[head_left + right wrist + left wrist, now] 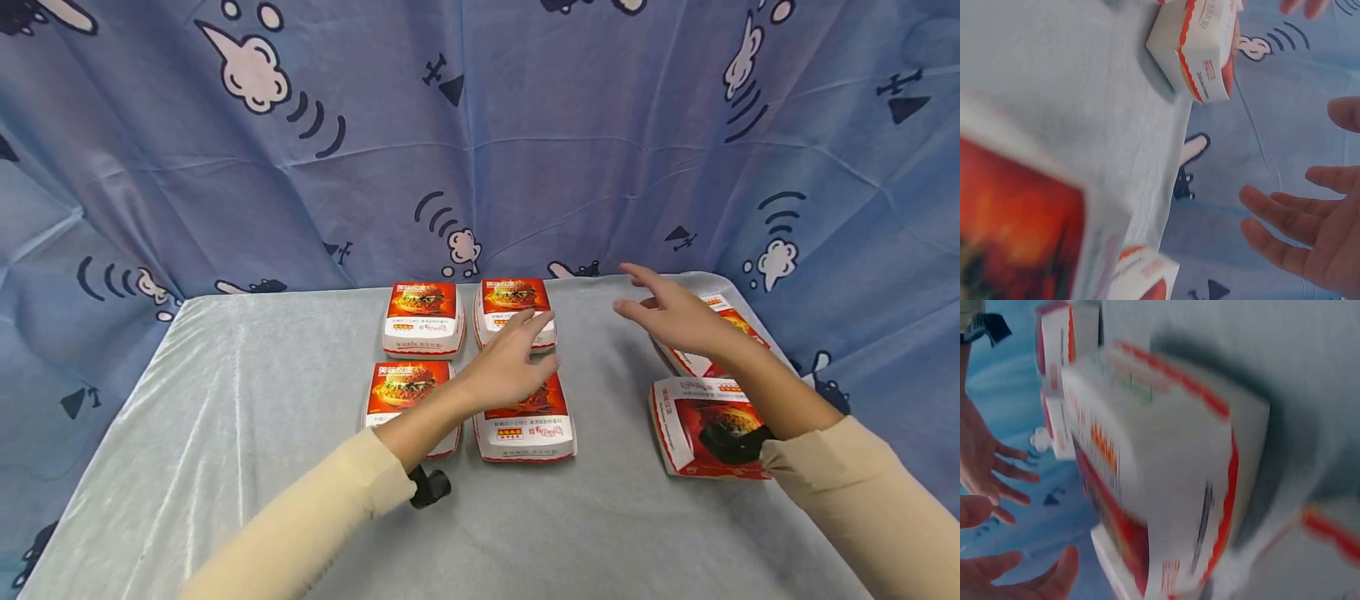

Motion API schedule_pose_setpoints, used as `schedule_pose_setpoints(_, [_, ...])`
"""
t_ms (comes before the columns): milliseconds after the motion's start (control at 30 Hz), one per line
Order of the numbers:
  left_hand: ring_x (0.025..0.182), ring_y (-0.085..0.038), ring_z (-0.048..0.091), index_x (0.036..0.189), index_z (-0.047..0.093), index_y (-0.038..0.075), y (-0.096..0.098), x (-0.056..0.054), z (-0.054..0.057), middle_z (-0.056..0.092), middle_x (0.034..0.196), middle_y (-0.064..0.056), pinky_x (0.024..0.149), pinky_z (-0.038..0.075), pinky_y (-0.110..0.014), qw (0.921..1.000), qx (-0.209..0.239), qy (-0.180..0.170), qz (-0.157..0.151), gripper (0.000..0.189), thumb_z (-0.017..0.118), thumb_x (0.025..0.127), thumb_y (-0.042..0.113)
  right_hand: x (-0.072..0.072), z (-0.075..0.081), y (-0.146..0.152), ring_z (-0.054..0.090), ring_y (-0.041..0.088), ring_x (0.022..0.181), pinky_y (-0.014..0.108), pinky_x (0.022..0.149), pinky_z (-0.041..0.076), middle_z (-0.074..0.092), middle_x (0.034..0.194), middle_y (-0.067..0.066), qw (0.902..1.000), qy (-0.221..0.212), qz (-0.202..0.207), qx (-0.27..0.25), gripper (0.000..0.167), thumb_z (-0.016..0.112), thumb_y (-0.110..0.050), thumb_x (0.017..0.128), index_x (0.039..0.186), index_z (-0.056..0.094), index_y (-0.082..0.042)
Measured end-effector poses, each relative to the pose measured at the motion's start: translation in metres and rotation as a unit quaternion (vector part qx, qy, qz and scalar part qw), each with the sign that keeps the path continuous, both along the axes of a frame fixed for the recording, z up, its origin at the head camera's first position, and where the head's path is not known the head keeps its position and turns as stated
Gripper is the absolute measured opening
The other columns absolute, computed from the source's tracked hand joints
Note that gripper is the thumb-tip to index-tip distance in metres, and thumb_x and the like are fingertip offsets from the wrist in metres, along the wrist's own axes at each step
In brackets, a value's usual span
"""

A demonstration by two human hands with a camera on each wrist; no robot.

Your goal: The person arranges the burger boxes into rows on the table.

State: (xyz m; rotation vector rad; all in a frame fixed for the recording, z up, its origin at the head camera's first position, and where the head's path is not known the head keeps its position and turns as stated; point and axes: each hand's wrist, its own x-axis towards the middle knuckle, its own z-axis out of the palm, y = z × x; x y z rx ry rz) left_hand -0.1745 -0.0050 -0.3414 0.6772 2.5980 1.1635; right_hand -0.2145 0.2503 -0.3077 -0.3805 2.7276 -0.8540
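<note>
Head view showed the left hand above the near right box of a close two-by-two block, and the right hand over the far outer box, partly hiding it. Both hands had loosely spread fingers and gripped nothing. The block also held the far right box, the far left box and the near left box; right of the block, the near outer box sat just below the far outer one. All six rested on a grey cloth.

Careful handling probably called for light, even pressure on opposite side walls, since thin card could have dented and a squeezed lid might have popped; the narrow gaps within the block left little finger room. Visible lids looked closed, hiding any contents; the burgers shown were only prints.
</note>
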Motion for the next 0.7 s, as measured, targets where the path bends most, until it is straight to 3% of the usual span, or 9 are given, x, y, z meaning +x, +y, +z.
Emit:
schedule_pose_setpoints(200, [0.146, -0.024, 0.030, 0.155, 0.037, 0.014, 0.007, 0.015, -0.004, 0.029, 0.160, -0.014, 0.116, 0.029, -0.044, 0.9997, 0.013, -0.010, -0.019, 0.062, 0.057, 0.097, 0.024, 0.021, -0.008, 0.035, 0.041, 0.053, 0.129, 0.068, 0.099, 0.039, 0.028, 0.153, 0.034, 0.9997, 0.018, -0.002, -0.018, 0.068, 0.048, -0.030, 0.105, 0.157, 0.017, 0.001])
schedule_pose_setpoints(433, [0.146, -0.022, 0.030, 0.155, 0.037, 0.018, 0.014, 0.025, -0.007, 0.031, 0.160, -0.009, 0.117, 0.028, -0.041, 0.9992, 0.008, -0.013, -0.038, 0.061, 0.057, 0.097, 0.026, 0.044, -0.030, 0.068, 0.043, 0.054, 0.124, 0.072, 0.094, 0.038, 0.039, 0.143, 0.037, 0.9981, 0.046, -0.038, 0.013, 0.066, 0.051, -0.029, 0.104, 0.154, 0.024, 0.006])
schedule_pose_setpoints(700, [0.146, -0.021, 0.031, 0.154, 0.038, 0.018, 0.023, 0.035, -0.015, 0.032, 0.159, -0.009, 0.116, 0.029, -0.041, 0.9976, 0.022, -0.014, -0.064, 0.061, 0.057, 0.098, 0.028, 0.068, -0.050, 0.096, 0.043, 0.058, 0.120, 0.075, 0.088, 0.039, 0.037, 0.143, 0.037, 0.9945, 0.071, -0.077, 0.010, 0.062, 0.052, -0.026, 0.104, 0.152, 0.029, 0.004])
